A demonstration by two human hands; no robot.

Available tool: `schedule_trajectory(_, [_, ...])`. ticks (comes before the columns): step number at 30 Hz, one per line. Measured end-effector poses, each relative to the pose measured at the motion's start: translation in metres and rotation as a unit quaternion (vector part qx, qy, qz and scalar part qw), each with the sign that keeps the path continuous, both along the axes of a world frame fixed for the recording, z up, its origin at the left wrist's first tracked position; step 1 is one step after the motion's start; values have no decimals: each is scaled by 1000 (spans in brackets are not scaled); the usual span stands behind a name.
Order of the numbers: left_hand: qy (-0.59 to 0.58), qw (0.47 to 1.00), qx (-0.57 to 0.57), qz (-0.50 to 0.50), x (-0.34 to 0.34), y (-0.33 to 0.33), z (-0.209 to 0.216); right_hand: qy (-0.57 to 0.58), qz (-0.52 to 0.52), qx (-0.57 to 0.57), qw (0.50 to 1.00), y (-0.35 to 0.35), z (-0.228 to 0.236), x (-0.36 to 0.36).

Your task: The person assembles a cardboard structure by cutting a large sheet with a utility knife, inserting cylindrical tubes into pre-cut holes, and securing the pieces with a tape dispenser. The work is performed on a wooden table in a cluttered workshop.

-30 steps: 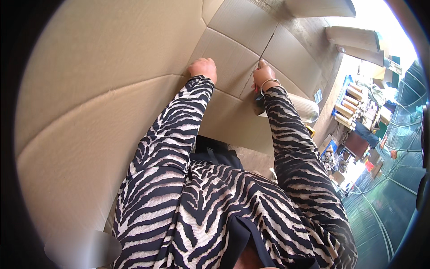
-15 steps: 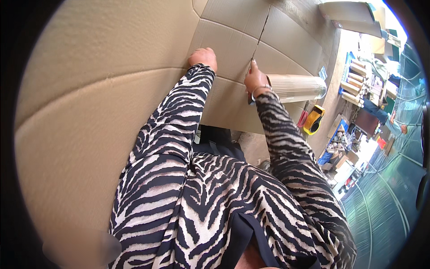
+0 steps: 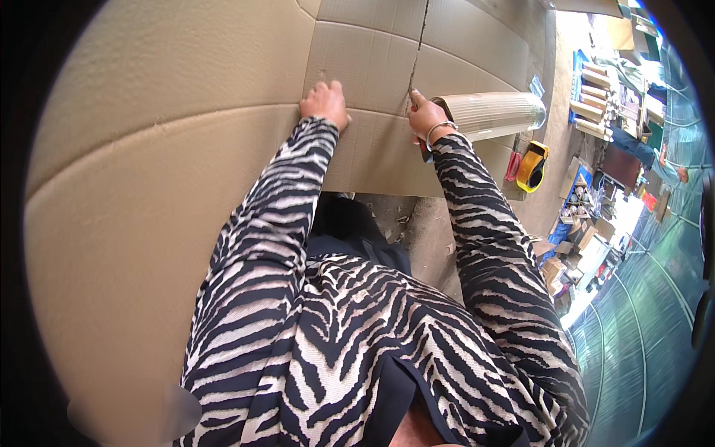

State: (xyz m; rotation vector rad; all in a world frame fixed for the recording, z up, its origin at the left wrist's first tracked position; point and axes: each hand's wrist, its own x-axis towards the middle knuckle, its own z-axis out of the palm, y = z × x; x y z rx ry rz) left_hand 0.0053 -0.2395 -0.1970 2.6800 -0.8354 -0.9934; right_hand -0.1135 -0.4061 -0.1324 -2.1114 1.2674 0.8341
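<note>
A large sheet of tan corrugated cardboard (image 3: 186, 171) fills the left and top of the view. My left hand (image 3: 325, 103) lies flat on it, fingers spread, just left of a narrow slit (image 3: 418, 45) that runs down the sheet. At the lower end of that slit my right hand (image 3: 424, 113) is closed around a small cutter (image 3: 423, 152), whose dark red handle shows below the wrist. Both forearms are in black-and-white striped sleeves.
A ribbed, pale translucent roll (image 3: 491, 113) lies on the cardboard right beside my right hand. Next to it are a yellow tape dispenser (image 3: 533, 165) and a red-handled tool (image 3: 514, 165). Stacked boxes (image 3: 588, 104) and green netting (image 3: 640, 328) are at the right.
The view has shifted, so more of the sheet and slit show above my hands. My right hand has drawn nearer along the slit. The left hand stays pressed on the cardboard.
</note>
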Motion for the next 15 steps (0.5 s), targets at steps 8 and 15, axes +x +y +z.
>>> schedule_trajectory(8, [-42, 998, -8, -41, -30, 44, -7, 17, 28, 21, 999, 0, 13, 6])
schedule_trajectory(15, [-46, 997, -17, -51, -30, 47, -9, 8, 26, -7, 1000, 13, 8, 0])
